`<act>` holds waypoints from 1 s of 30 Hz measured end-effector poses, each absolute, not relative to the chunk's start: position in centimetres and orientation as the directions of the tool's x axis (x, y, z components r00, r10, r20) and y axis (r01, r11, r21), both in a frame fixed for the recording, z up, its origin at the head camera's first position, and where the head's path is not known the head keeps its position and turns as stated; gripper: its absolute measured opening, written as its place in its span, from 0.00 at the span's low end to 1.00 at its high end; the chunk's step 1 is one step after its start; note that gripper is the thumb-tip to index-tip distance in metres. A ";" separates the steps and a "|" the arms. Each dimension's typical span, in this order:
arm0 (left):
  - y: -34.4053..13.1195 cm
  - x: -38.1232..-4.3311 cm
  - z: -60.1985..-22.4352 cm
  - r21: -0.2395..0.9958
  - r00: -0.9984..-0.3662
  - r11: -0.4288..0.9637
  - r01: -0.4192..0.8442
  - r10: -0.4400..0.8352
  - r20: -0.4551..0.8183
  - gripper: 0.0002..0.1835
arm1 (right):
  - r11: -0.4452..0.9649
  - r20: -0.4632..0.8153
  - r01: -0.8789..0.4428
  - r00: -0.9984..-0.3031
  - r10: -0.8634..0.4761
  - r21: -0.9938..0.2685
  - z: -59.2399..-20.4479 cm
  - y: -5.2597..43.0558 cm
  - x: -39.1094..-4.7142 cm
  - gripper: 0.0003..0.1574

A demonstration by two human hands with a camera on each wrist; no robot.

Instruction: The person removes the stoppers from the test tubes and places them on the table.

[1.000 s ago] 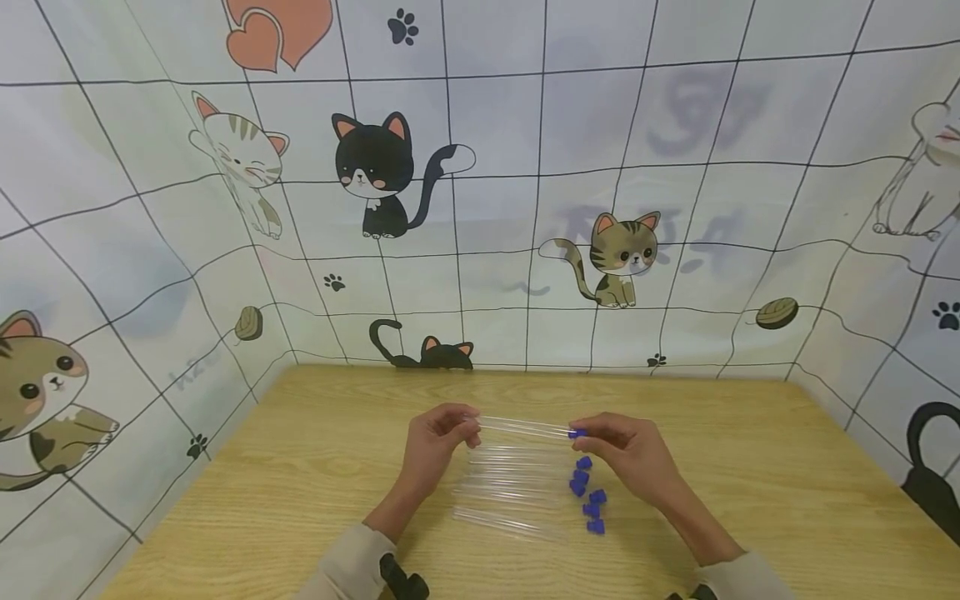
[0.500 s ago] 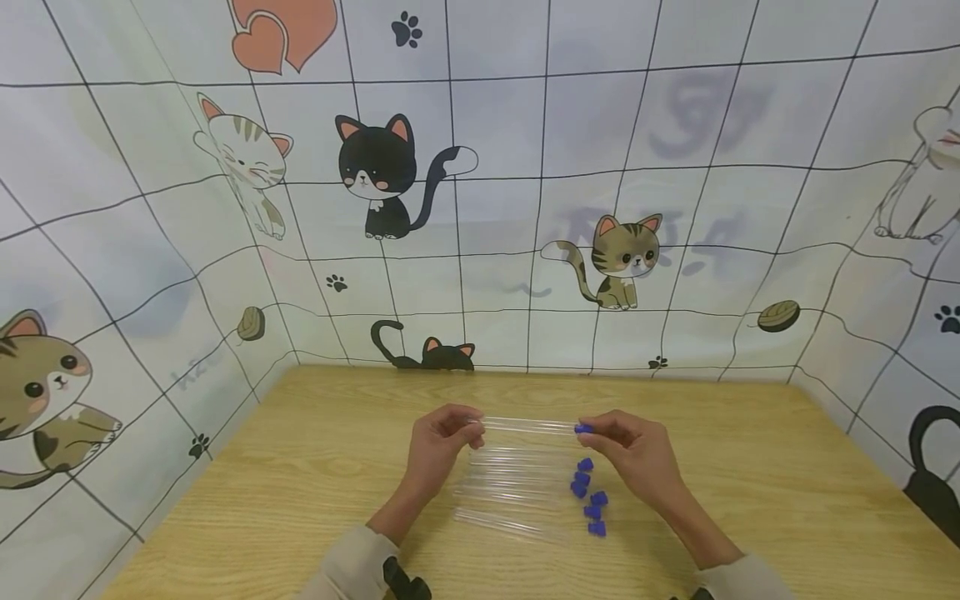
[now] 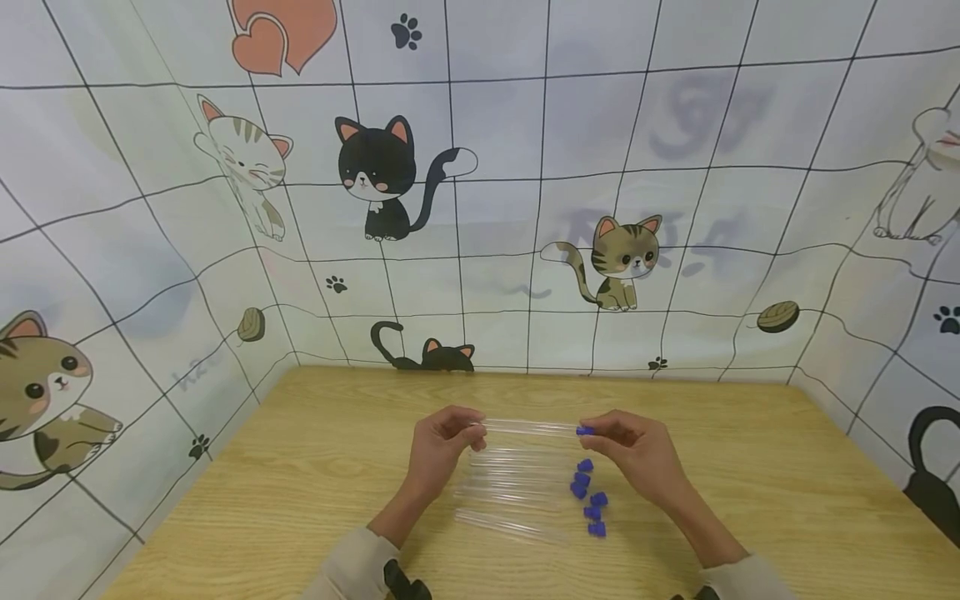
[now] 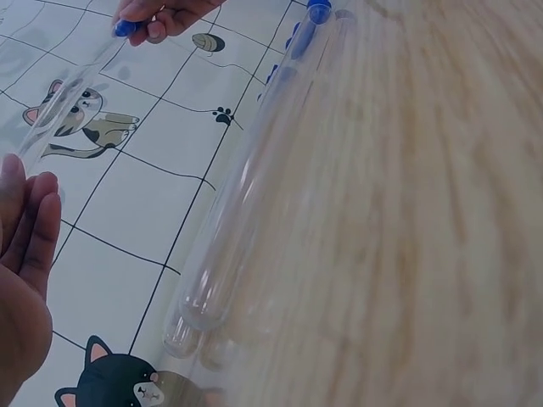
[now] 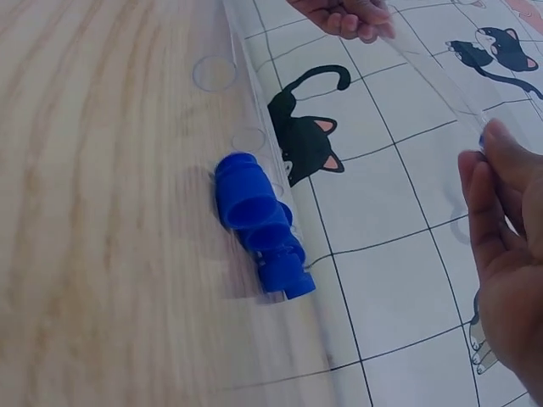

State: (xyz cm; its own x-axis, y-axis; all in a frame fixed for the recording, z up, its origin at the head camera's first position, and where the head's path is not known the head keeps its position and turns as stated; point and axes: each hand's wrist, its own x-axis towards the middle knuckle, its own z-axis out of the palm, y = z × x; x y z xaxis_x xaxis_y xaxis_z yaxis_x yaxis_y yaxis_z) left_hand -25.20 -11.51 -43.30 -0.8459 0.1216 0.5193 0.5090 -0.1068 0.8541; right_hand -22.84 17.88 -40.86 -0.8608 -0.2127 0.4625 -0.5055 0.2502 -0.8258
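Observation:
My left hand (image 3: 444,446) pinches the left end of a clear test tube (image 3: 529,427), held nearly level above the table. At the tube's right end, my right hand (image 3: 633,450) pinches a blue stopper (image 3: 584,431) between thumb and fingers. The stopper sits at the tube's mouth; how deep it goes I cannot tell. Below the hands, several clear test tubes (image 3: 517,479) lie side by side, rounded ends to the left. Several loose blue stoppers (image 3: 592,512) lie by their right ends. The right wrist view shows those blue stoppers (image 5: 246,199) close up.
The wooden table (image 3: 315,467) runs back to a white cloth wall (image 3: 495,217) printed with cats and grid lines. Side walls of the same cloth flank it. Dark wrist mounts show at both sleeves, partly out of view.
The held test tube has gone from slightly tilted to nearly level. Both hands have shifted a little to the right, still holding the tube and stopper. Tubes and stoppers on the table lie as before.

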 end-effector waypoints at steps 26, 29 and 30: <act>-11.6 -25.4 -43.7 0.855 -0.846 -0.108 0.508 0.124 0.518 0.09 | 0.222 0.442 -0.491 -0.865 -0.237 -0.843 -40.5 18.1 -22.4 0.10; -11.6 -25.3 -43.6 0.848 -0.839 -0.113 0.518 0.127 0.529 0.09 | 0.216 0.471 -0.508 -0.859 -0.203 -0.834 -40.7 18.0 -22.4 0.10; -11.6 -25.2 -43.5 0.842 -0.833 -0.116 0.526 0.127 0.538 0.08 | 0.212 0.484 -0.519 -0.853 -0.198 -0.828 -40.7 17.9 -22.4 0.10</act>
State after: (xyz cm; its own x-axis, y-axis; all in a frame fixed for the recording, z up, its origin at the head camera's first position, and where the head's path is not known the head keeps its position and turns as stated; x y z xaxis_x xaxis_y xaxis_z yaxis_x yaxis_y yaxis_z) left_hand -25.23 -11.57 -43.52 -0.8333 0.1269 0.5380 0.5262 -0.1161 0.8424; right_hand -22.39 17.92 -40.71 -0.8526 -0.1976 0.4837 -0.5190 0.2124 -0.8280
